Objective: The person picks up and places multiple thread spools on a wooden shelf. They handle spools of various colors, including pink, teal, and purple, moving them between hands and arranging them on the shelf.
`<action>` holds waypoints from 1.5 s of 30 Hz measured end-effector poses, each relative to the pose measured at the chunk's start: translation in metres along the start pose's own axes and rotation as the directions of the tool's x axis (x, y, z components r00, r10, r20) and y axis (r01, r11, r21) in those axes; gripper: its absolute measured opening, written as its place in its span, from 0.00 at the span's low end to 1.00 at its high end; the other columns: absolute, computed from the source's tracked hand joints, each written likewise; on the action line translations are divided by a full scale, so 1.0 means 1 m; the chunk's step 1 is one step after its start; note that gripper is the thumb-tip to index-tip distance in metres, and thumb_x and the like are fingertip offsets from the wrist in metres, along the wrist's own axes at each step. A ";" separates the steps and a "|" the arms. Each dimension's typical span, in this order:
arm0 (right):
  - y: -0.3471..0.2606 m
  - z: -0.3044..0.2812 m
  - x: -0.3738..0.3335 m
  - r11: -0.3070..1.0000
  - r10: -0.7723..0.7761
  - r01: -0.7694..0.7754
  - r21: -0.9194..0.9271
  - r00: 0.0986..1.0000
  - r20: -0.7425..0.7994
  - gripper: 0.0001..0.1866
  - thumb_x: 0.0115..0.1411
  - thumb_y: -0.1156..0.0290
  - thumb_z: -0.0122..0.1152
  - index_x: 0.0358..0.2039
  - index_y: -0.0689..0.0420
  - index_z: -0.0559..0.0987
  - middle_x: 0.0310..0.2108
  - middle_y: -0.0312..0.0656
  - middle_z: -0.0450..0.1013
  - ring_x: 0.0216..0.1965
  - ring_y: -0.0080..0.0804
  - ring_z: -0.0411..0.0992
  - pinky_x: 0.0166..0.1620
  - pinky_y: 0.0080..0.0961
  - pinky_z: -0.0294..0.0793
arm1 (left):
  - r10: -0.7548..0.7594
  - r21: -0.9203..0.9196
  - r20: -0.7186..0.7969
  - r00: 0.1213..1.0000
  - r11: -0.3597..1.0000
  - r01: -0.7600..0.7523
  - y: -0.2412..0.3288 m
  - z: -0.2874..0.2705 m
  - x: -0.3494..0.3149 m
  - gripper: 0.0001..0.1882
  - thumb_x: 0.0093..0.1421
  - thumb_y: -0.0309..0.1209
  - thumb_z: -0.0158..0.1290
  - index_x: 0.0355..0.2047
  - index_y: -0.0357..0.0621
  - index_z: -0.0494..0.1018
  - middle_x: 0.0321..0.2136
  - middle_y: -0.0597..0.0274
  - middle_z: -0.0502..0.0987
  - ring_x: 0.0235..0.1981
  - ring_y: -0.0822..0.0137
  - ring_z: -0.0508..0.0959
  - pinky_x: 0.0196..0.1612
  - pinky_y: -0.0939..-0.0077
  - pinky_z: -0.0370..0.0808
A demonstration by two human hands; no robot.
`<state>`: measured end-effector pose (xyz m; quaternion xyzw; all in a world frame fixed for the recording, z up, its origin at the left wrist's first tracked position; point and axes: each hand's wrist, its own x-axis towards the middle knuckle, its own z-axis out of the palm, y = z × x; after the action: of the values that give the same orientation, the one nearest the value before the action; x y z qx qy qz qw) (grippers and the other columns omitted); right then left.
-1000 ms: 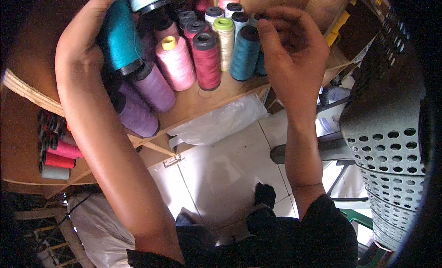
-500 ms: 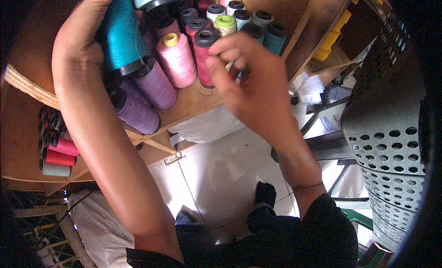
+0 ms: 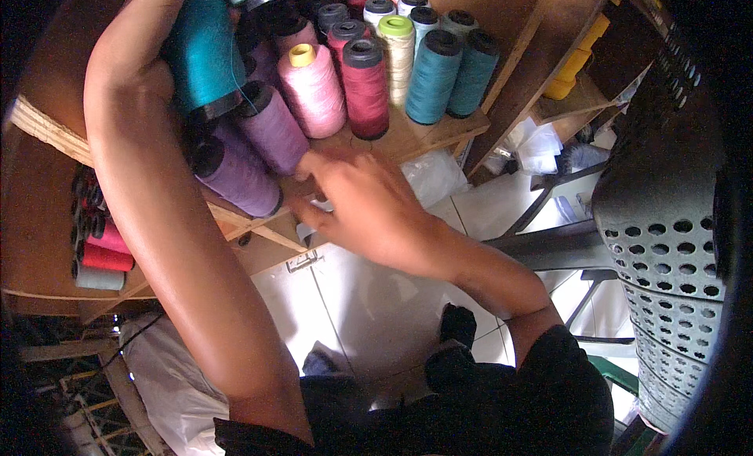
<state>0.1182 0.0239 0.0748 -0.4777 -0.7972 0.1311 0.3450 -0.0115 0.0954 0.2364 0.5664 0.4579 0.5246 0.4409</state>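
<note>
My right hand (image 3: 365, 209) is beside the shelf's front edge, thumb and forefinger apart, with nothing seen between them. Its fingertips are close to the base of an upright purple thread spool (image 3: 273, 130); I cannot tell if they touch it. A second purple spool (image 3: 239, 174) leans just left of it. At the upper left, my left hand (image 3: 153, 5) reaches up beside a large tilted teal thread spool (image 3: 202, 52); its fingers are hidden or out of the picture. A loose thread runs down the teal spool's side.
Pink (image 3: 314, 91), dark red (image 3: 365, 91), cream (image 3: 397, 56) and teal-blue (image 3: 434, 78) spools stand on the wooden shelf (image 3: 412, 142). Red and grey spools (image 3: 106, 256) lie stacked in a lower compartment at left. A perforated grey chair back (image 3: 667, 276) stands at right.
My right hand has moved left and down, from beside the dark red spool to near the purple spool's base. My left arm has hardly moved, and the view has shifted slightly.
</note>
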 end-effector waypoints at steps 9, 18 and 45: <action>-0.013 0.051 0.006 0.993 -0.081 0.059 -0.097 0.969 -0.234 0.26 0.60 0.47 0.68 0.32 0.61 0.75 0.24 0.51 0.74 0.27 0.56 0.77 0.32 0.49 0.76 | 0.025 0.043 -0.024 0.999 0.999 -0.024 0.004 0.006 -0.003 0.19 0.56 0.41 0.68 0.36 0.36 0.81 0.26 0.54 0.83 0.21 0.62 0.81 0.29 0.70 0.80; -0.014 0.061 0.004 0.988 -0.116 0.082 -0.128 0.951 -0.286 0.25 0.63 0.47 0.65 0.29 0.59 0.74 0.23 0.49 0.74 0.26 0.53 0.77 0.31 0.49 0.74 | 0.012 0.078 -0.056 0.998 0.997 -0.007 0.007 0.011 -0.006 0.20 0.55 0.41 0.68 0.36 0.34 0.81 0.25 0.52 0.83 0.20 0.61 0.82 0.29 0.70 0.81; -0.007 0.060 0.006 0.993 -0.015 -0.013 -0.114 0.970 -0.242 0.28 0.58 0.45 0.68 0.33 0.62 0.76 0.31 0.53 0.75 0.35 0.57 0.77 0.39 0.51 0.76 | 0.031 0.103 -0.074 0.997 0.994 -0.023 0.016 0.022 -0.010 0.20 0.54 0.40 0.70 0.39 0.35 0.82 0.28 0.56 0.83 0.23 0.66 0.81 0.29 0.73 0.78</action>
<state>0.0708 0.0323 0.0374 -0.5088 -0.7556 0.0253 0.4118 0.0113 0.0818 0.2492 0.5742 0.4924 0.5275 0.3868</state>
